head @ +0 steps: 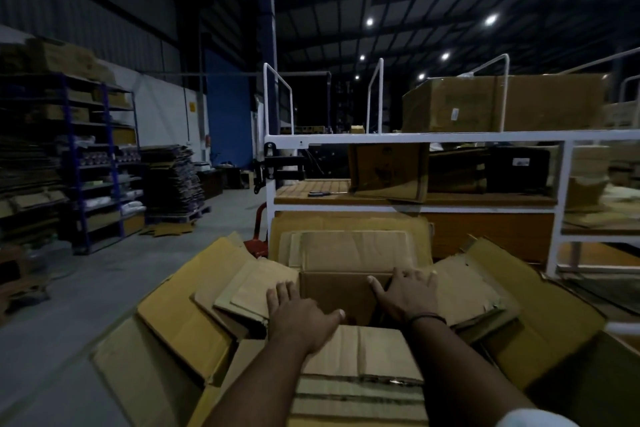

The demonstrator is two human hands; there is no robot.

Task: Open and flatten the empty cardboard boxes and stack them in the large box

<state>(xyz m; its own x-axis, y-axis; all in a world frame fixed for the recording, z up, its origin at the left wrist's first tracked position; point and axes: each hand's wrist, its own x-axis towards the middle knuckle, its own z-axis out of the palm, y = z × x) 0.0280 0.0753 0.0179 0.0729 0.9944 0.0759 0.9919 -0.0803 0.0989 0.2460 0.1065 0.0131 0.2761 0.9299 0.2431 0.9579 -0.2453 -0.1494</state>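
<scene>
A small open cardboard box (332,295) sits in the middle of the large box, whose flaps (187,308) spread out to left and right. My left hand (298,315) lies flat on the small box's left flap with fingers spread. My right hand (407,295) presses palm-down on its right flap, thumb at the box's inner edge. Flattened cardboard sheets (349,250) stand behind the small box, and a folded piece (360,357) lies under my forearms.
A white metal-framed workbench (415,137) stands right behind, holding a cardboard box (388,172) on its wooden shelf and a bigger carton (502,104) on top. Blue shelving (104,163) and a pile of flattened cardboard (173,180) stand at left across grey floor.
</scene>
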